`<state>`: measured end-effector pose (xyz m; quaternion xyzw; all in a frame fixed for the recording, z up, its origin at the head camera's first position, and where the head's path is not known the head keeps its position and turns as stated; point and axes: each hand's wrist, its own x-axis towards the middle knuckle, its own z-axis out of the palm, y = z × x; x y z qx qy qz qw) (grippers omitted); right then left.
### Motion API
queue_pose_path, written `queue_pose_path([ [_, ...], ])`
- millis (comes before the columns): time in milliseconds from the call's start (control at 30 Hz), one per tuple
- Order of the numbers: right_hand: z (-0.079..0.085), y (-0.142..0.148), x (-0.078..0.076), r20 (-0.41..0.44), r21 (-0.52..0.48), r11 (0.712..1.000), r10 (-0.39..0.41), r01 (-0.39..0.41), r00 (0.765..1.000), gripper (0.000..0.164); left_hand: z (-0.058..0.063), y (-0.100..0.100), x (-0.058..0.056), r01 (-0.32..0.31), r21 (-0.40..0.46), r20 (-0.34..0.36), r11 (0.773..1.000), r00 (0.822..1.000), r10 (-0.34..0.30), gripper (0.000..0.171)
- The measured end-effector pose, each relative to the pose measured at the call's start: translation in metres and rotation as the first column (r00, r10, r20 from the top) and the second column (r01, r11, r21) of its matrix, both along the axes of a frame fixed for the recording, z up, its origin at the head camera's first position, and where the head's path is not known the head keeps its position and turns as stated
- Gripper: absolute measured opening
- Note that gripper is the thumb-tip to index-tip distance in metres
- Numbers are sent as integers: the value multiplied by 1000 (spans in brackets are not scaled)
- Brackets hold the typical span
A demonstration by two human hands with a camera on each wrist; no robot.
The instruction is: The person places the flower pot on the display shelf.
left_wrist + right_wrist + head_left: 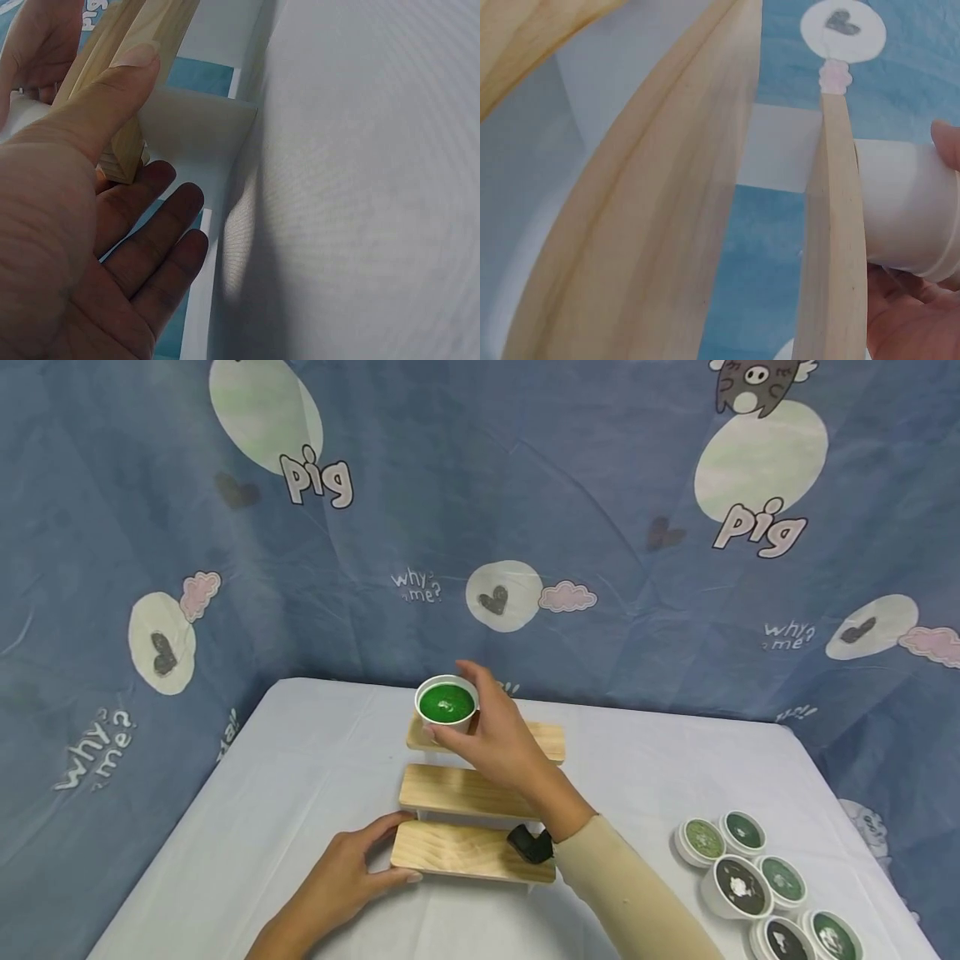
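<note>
My right hand (501, 737) pinches a white cup of bright green paint (447, 702) between thumb and fingers. That cup is upright at the left end of the top plank (546, 741) of a three-step wooden stand. In the right wrist view the base of the white cup (900, 206) meets the plank edge, or nearly so. With thumb in front and index finger behind, my left hand (337, 878) grips the left end of the bottom plank (465, 850). In the left wrist view, its other fingers (161, 262) extend below the wood.
Several white cups of green and dark paint (782, 881) cluster at the right of the white-covered table (322, 752). A black object (531, 845) shows by the right sleeve, over the bottom plank. A blue printed cloth (420, 485) hangs behind.
</note>
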<state>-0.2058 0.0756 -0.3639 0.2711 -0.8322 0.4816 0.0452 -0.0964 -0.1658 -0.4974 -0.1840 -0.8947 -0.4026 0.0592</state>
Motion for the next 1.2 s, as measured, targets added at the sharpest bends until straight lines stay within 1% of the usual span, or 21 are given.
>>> queue_pose_path([
  [133,-1,-2,0,-6,-15,1000,-3,3,1000,90,2,2,0,2,7,7,1000,1000,-2,70],
  [333,-7,-6,1,15,-51,999,-1,2,1000,91,0,4,1,0,0,18,1000,1000,0,70],
  [567,-8,-12,0,20,-27,1000,-10,11,1000,88,-1,2,0,-12,18,32,1000,999,11,71],
  [733,-7,-15,-1,29,-20,1000,-21,21,999,89,-1,1,-1,-11,13,23,1000,1000,10,70],
  [867,-8,-14,0,53,-13,1000,-19,19,998,92,-1,0,-1,-7,18,30,1000,1000,6,70],
  [967,-8,-13,1,73,0,1000,-11,11,997,97,-1,0,-1,-9,17,38,1000,999,8,70],
  [1033,-9,-12,1,74,10,1000,-10,9,997,99,-1,0,-1,-9,17,44,1000,999,8,70],
  [1100,-9,-10,0,76,5,1000,-7,6,997,100,-1,0,-2,-7,18,43,1000,999,6,70],
  [1200,-11,-11,-1,74,-15,1000,8,-7,997,97,-1,-2,-2,-1,25,38,1000,999,0,71],
])
